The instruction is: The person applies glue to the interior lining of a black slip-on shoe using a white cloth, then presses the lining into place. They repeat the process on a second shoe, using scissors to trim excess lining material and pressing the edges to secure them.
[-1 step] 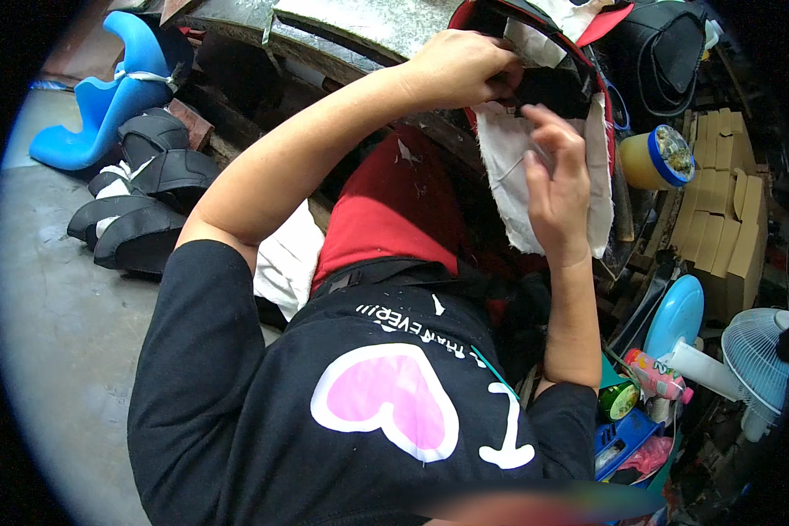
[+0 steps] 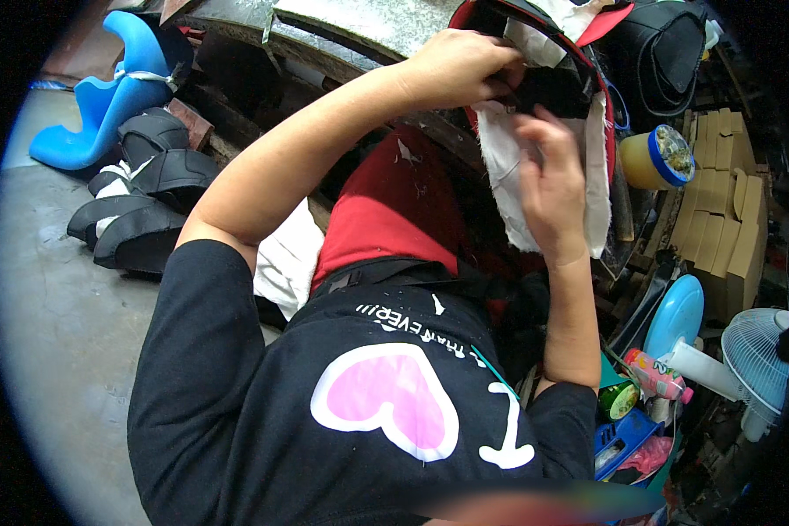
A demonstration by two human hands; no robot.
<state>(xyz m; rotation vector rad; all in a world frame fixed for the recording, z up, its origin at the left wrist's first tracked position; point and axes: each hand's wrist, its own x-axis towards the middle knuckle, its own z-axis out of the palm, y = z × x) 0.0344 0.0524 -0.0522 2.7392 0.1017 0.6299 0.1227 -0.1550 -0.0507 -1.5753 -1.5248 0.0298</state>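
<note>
Coarse, fray-edged white cloth (image 2: 504, 180) was hung below a curved, red-rimmed black piece (image 2: 554, 88). At the cloth's upper edge, the left hand (image 2: 478, 72) was curled narrow; whether anything was gripped cannot be told. The cloth's middle was hidden by the blurred right hand (image 2: 552, 180), its fingers loosely parted. Right of the cloth, a rounded, blue-lidded jar (image 2: 644, 162) and cardboard boxes (image 2: 719, 210) were crowded.

By the right edge of a mottled pale-grey worktop (image 2: 359, 26), a curved black piece with red edging (image 2: 552, 92) adjoins a plain off-white, fray-edged cloth (image 2: 501, 180), near red trousers (image 2: 386, 219) and a black cotton-like T-shirt (image 2: 237, 438) bearing a white-bordered pink heart (image 2: 403, 394).
</note>
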